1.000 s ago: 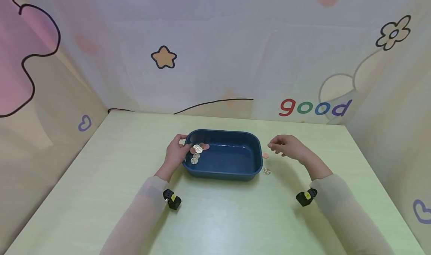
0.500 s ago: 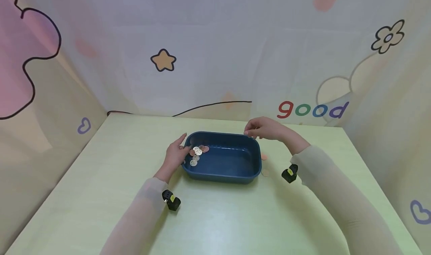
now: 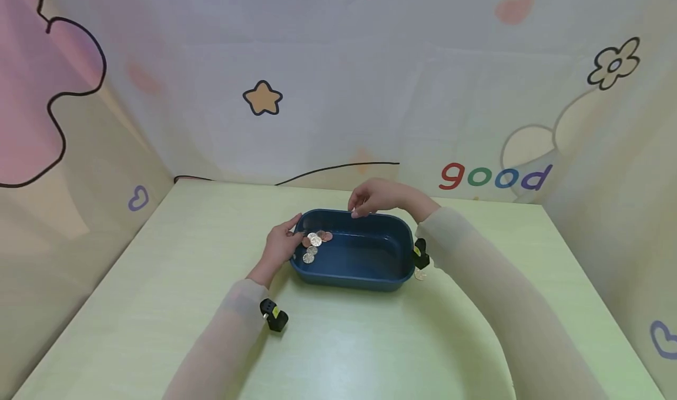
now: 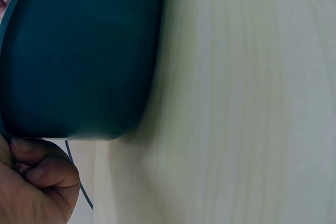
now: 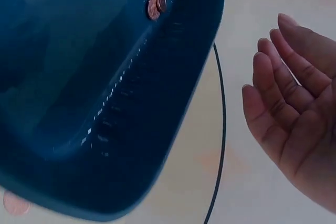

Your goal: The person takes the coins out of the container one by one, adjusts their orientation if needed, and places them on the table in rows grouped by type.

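A dark blue rectangular plastic bin (image 3: 365, 256) stands on the table. Its left end is gripped by my left hand (image 3: 279, 247), thumb over the rim and fingers outside. Several silvery and copper-coloured coins (image 3: 315, 241) lie inside, near that thumb. Over the far rim hovers my right hand (image 3: 383, 194); in the right wrist view its fingers (image 5: 270, 80) are loosely bent, apart from the bin, with nothing visible in them. Outside the right end lie a pale gold coin (image 3: 420, 275) and a copper-coloured coin (image 5: 17, 203), the latter hidden by the right wrist in the head view.
The pale wooden table (image 3: 338, 347) extends around the bin. A printed cloth backdrop (image 3: 338, 106) hangs behind it and along both sides. Small black cameras sit on both wrists, the right one (image 3: 421, 254) close to the bin's right end.
My right hand has moved left from beside the bin's right end to over its far rim. My left hand has kept its grip; the coins inside look unmoved.
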Action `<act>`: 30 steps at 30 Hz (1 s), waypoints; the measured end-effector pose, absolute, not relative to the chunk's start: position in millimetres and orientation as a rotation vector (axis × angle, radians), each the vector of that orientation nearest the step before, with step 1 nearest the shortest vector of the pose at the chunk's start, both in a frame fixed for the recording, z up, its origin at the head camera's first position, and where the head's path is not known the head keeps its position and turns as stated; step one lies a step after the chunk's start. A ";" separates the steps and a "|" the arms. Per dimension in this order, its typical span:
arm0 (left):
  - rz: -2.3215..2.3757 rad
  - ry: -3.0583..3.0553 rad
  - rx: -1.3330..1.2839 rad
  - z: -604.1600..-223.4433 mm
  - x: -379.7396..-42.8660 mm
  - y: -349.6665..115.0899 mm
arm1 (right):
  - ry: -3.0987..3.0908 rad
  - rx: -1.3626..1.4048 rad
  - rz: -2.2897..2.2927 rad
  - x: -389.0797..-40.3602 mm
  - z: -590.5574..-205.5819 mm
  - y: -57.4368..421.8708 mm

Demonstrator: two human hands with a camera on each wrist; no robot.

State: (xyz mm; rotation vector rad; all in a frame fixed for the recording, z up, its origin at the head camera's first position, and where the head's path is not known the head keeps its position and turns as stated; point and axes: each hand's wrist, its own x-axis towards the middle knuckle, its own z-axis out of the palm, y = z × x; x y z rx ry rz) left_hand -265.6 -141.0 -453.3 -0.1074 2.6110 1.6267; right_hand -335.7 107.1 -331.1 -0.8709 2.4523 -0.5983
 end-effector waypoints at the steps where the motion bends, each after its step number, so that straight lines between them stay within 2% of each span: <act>1: 1.628 2.612 -0.107 -453.3 -265.8 -140.5 | 2.448 -0.873 -0.601 -336.9 -332.8 104.0; 15: 1.625 2.627 -0.145 -455.0 -268.5 -141.4 | 2.346 -0.863 -0.638 -349.4 -372.2 61.0; 30: 1.619 2.662 -0.164 -453.1 -267.3 -137.8 | 2.360 -0.892 -0.561 -348.0 -400.4 40.5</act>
